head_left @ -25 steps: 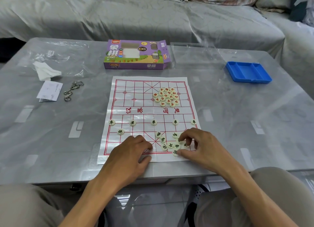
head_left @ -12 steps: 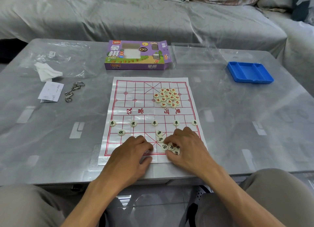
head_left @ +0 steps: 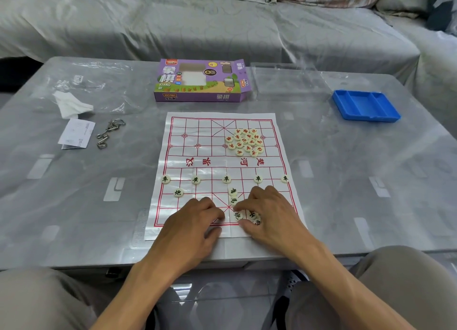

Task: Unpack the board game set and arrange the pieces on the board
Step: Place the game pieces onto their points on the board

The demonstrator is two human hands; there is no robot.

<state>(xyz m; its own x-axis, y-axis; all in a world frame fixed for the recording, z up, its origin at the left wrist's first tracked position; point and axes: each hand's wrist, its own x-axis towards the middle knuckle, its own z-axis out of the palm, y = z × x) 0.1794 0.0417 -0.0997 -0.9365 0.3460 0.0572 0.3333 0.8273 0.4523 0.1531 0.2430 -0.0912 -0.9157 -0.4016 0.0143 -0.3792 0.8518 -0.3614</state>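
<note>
While the right hand (head_left: 267, 213) pinches a black piece (head_left: 238, 215) near the board (head_left: 212, 166) front, the left hand (head_left: 191, 221) rests loosely curled; six black pieces stand placed, the red pile (head_left: 244, 141) waits unsorted.

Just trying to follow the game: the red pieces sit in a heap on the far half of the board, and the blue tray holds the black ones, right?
Not quite. The head view shows the blue tray holding nothing. The black pieces are on the near half of the board, some in a row, some by the right hand. The red pieces do sit heaped on the far half.
</note>
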